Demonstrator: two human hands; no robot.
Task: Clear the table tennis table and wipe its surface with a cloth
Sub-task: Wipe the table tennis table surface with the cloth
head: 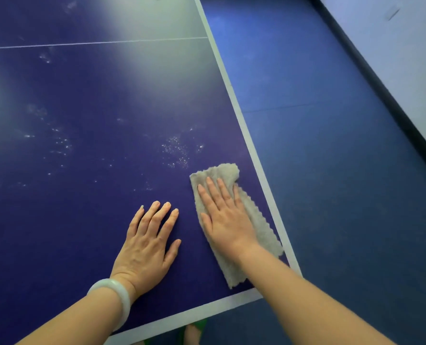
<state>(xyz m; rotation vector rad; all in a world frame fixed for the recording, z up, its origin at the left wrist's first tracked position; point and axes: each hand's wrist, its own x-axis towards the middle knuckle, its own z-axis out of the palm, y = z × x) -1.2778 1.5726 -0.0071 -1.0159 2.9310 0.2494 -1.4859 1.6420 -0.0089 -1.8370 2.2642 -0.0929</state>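
Right hand on rumpled beige cloth

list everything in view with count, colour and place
table tennis table: 1, dark blue, white edge lines, left and centre
specks: many, whitish, scattered on table beyond the hands
cloth: 1, beige-grey, on table by right edge
floor: 1, blue, right of table
wall: 1, pale, upper right
footwear: count unclear, green, floor at bottom edge
bangle: 1, pale green, left wrist
left hand: 1, flat on table beside cloth
right hand: 1, flat on cloth
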